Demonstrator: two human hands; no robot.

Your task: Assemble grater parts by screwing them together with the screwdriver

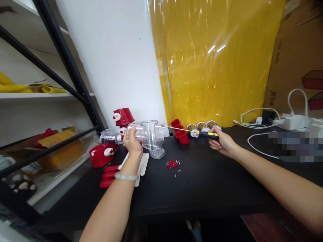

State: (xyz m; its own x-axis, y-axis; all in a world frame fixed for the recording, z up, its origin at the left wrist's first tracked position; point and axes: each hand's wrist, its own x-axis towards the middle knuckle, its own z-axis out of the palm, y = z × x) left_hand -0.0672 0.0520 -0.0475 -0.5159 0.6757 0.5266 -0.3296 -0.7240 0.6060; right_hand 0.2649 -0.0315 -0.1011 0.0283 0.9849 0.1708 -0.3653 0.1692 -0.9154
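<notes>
My left hand (133, 141) is wrapped round the tube of a clear plastic housing (152, 139), holding it on its side above the black table. In my right hand (222, 143) is a screwdriver (207, 134) with a black and yellow handle. Its long shaft points left, and the tip reaches the open right end of the housing; whether it touches a screw there is too small to tell. Below the housing lie small red parts (172, 164) and several loose screws (179, 170). Handles with red grips (108, 176) lie partly behind my left forearm.
Red bases (100, 156) and a perforated drum (108, 138) stand at the left. Red trays (179, 129) and several patterned cylinders (202, 127) line the back of the table (202, 188). White cables (262, 134) lie at the right, beside a cardboard box (295, 64). A metal shelf (73, 67) borders the left.
</notes>
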